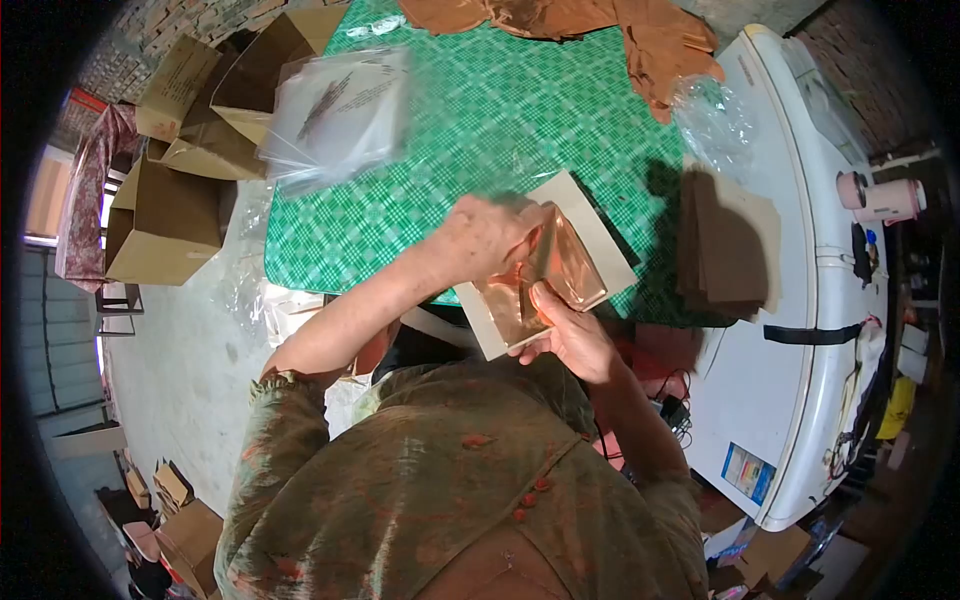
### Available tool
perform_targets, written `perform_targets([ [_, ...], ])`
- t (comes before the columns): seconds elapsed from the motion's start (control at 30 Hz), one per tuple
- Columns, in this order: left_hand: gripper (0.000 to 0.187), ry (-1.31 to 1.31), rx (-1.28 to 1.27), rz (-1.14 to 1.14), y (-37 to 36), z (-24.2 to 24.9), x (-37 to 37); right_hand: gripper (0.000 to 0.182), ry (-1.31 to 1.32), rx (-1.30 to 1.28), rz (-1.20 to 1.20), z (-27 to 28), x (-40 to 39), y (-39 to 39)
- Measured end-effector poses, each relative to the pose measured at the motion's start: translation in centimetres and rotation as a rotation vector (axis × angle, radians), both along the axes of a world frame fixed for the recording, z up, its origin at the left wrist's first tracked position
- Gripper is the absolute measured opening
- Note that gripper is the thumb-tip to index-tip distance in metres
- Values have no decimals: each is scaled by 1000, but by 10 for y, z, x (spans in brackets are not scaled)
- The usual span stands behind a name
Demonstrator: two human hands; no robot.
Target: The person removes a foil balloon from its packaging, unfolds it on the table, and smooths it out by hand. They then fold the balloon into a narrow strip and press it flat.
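Observation:
A shiny copper-coloured foil sheet (572,262) lies over a cream card (484,322), held above the near edge of the green checked table (450,130). My left hand (485,237) is closed at the foil's upper left part, its fingertips slightly blurred and partly hidden. From below, my right hand (578,345) grips the near edge of the card and foil, thumb pressed on the copper surface. The card sticks out past the foil at its upper and lower left sides.
Clear plastic bags (355,115) sit at the table's left, beside open cardboard boxes (165,215). A stack of brown sheets (735,240) lies on the right near a white freezer (800,250). Crumpled brown sheets (665,55) and clear plastic (715,120) occupy the far side.

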State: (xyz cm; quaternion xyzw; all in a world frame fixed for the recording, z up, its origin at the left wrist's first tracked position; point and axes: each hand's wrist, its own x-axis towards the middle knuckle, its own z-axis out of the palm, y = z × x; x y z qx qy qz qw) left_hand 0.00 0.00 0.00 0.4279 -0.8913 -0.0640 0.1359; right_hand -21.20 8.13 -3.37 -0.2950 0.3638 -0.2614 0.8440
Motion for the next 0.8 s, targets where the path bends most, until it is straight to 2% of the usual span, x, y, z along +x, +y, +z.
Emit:
perform_targets([
  [0.07,26,151,-113,-6,-7,-4,3,47,12,6,-36,4,5,-1],
  [0.17,21,175,-190,-45,-3,1,6,45,9,11,-24,5,9,1],
  [0.27,20,165,-188,-110,-2,-14,5,42,41,-16,-37,10,16,-3],
  [0.37,23,227,-46,-53,-9,-10,9,41,66,11,-83,16,21,-8],
  [0.57,16,52,122,-60,-28,22,4,63,-13,-53,-31,1,23,-22],
  [0.63,20,157,104,-74,-52,39,-10,66,34,-47,-91,-1,26,-31],
  [0.7,22,270,51,-120,-92,51,-26,61,-3,1,-64,9,22,-45],
  [0.77,23,323,-94,-122,-134,60,-57,68,-36,-7,-48,-14,23,-57],
  [0.8,22,367,-159,-132,-158,60,-76,68,99,-169,-58,-41,25,-60],
])
